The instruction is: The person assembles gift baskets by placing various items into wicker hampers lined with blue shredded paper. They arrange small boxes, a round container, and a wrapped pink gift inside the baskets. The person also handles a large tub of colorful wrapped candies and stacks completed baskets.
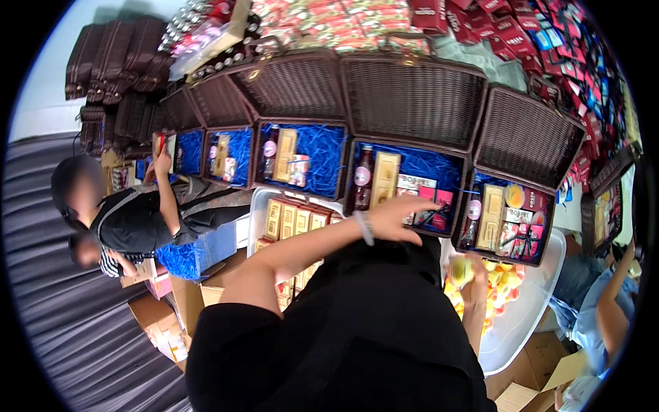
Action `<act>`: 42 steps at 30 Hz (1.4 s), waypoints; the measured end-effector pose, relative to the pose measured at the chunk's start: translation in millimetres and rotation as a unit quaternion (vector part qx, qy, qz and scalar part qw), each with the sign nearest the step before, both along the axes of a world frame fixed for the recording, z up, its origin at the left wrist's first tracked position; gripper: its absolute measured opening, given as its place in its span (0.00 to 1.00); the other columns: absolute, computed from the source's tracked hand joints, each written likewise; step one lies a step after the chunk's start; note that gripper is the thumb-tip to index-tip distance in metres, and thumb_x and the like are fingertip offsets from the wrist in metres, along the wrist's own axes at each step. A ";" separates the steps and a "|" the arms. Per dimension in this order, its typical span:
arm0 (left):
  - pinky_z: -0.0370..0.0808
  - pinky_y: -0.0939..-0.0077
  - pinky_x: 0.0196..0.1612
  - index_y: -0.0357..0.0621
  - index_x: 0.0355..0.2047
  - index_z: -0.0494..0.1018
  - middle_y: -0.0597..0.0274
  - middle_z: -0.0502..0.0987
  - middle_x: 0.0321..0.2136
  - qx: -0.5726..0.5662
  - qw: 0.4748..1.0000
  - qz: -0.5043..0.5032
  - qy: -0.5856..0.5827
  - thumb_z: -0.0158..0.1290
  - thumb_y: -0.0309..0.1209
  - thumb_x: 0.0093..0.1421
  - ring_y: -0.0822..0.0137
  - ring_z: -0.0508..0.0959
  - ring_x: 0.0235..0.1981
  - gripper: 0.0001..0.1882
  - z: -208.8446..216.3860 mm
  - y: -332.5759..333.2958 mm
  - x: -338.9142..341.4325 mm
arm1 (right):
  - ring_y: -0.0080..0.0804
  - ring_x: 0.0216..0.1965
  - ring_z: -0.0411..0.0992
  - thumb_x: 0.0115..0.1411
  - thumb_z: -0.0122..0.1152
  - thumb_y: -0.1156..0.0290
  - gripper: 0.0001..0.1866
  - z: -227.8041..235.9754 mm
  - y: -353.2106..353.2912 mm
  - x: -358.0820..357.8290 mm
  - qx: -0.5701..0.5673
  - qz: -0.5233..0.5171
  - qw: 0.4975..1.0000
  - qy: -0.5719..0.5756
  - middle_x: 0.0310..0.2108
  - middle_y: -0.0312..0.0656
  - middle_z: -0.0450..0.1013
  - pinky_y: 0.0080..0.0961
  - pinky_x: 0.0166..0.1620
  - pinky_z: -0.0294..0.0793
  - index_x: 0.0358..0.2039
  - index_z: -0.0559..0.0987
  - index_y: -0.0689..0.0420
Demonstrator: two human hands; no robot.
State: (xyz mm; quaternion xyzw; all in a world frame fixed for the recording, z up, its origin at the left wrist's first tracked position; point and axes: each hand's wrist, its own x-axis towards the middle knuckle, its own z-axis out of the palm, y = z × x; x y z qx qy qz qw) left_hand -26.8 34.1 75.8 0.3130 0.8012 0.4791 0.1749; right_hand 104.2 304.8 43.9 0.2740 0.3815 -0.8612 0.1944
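Observation:
My left hand point(398, 218) reaches over the middle wicker hamper point(415, 103), fingers spread above pink boxes point(439, 199) tied with dark ribbon. The hamper holds blue shredded paper point(420, 162), a dark bottle point(363, 177), a gold box point(386, 175) and a white packet point(417, 182). Whether my fingertips touch the boxes is unclear. Lower right, my right hand point(472, 285) grips a small yellow-green cup point(461, 270), blurred by motion. It is above a clear plastic tub point(528, 316) of yellow and orange pieces point(504, 278). A round yellow cup point(514, 196) lies in the hamper to the right.
More open hampers point(302, 89) stand in a row to the left. Gold boxes fill a second tub point(257, 206) below my left arm. Closed hampers point(113, 51) are stacked far left; red boxes point(498, 34) pile up behind. A person point(130, 206) works at left, another point(597, 288) at right.

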 end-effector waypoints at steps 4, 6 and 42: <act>0.69 0.69 0.49 0.44 0.46 0.72 0.56 0.75 0.42 0.045 0.994 0.012 -0.099 0.64 0.36 0.43 0.60 0.74 0.45 0.28 20.3 19.3 -18.5 | 0.33 0.41 0.73 0.61 0.46 0.45 0.29 -11.2 -69.3 -97.8 -0.068 0.047 0.995 -0.064 0.42 0.44 0.72 0.29 0.39 0.76 0.47 0.70 0.60; 0.73 0.75 0.44 0.40 0.42 0.75 0.61 0.78 0.36 0.125 0.972 0.108 -0.167 0.63 0.28 0.42 0.70 0.77 0.38 0.23 0.9 6.3 -41.9 | 0.27 0.39 0.73 0.62 0.42 0.43 0.29 -20.1 -72.2 -142.6 -0.090 0.190 0.976 0.048 0.40 0.39 0.73 0.20 0.30 0.76 0.47 0.70 0.58; 0.74 0.65 0.36 0.44 0.21 0.79 0.52 0.77 0.19 -0.369 0.895 0.235 -0.085 0.55 0.47 0.48 0.53 0.78 0.28 0.18 -124.4 -34.9 -87.5 | 0.38 0.25 0.76 0.43 0.65 0.64 0.11 -127.6 -148.0 -206.9 0.575 0.098 0.796 0.164 0.24 0.45 0.76 0.29 0.32 0.75 0.27 0.82 0.56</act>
